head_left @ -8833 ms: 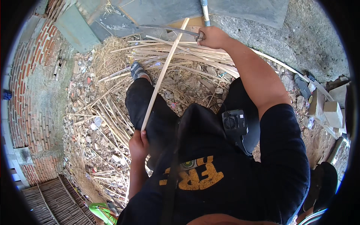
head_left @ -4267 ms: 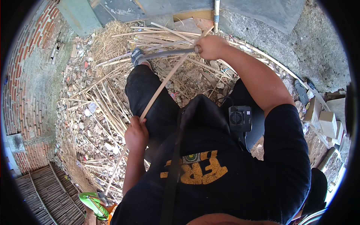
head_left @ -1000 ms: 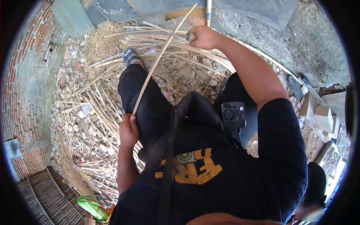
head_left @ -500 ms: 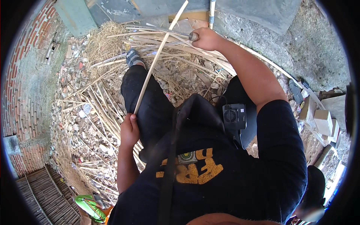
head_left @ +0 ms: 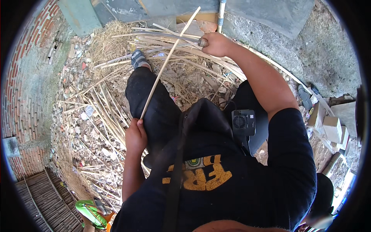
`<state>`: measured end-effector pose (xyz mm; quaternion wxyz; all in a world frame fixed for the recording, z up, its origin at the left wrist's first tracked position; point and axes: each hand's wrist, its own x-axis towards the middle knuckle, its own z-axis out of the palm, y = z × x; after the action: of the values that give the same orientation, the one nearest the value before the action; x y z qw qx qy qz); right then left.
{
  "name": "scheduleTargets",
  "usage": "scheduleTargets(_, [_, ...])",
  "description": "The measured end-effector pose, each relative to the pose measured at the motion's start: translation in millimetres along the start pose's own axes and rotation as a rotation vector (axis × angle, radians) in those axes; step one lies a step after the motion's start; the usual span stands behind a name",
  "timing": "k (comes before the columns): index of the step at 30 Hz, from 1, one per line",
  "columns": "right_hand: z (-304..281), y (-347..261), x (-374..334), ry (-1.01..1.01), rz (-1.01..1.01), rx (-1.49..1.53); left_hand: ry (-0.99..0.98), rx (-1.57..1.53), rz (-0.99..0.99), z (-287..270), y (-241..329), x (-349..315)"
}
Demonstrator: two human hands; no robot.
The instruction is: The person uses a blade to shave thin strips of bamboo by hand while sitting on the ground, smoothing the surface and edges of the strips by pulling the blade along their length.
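Observation:
My left hand (head_left: pixel 136 136) is closed round the lower end of a long, pale bamboo strip (head_left: pixel 162 70). The strip slants up and to the right, in front of my left leg. At the upper middle, my right hand (head_left: pixel 217 44) grips the short, rounded handle of a machete (head_left: pixel 166 37). Its dark grey blade points left and crosses the strip near the strip's upper part. Whether blade and strip touch, I cannot tell. Behind the blade lies a heap of bamboo strips (head_left: pixel 216 60), against which the blade's far end is hard to make out.
Rubble (head_left: pixel 92 139) and more loose strips (head_left: pixel 107 110) cover the ground on the left. A dry straw pile (head_left: pixel 110 42) lies beyond my striped slipper (head_left: pixel 139 60). Brick wall (head_left: pixel 27 92) stands left, concrete wall (head_left: pixel 328 50) right. Pale blocks (head_left: pixel 333 129) and a sandal (head_left: pixel 304 96) are at the right.
The machete blade has dropped slightly against the strip and the heap. The strip's upper end now sits a little farther right and lower. Both hands keep their grip.

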<state>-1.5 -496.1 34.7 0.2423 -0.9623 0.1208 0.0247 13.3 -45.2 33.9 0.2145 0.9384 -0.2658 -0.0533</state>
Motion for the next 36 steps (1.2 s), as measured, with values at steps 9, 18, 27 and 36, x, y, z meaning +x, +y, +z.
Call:
scheduleTargets(9, [-5,13,3,0.079,-0.025,-0.032,0.015,0.089,-0.033,6,5,0])
scheduleTargets(18, [-6,-15,-14,0.018,-0.101,-0.146,0.029,0.147,-0.029,9,-1,-7])
scheduleTargets(27, [-11,13,4,0.036,0.004,-0.170,0.047,0.188,0.000,8,4,-5])
scheduleTargets(36, [-10,-29,-25,-0.009,-0.112,-0.160,0.002,0.081,0.033,7,-5,-1])
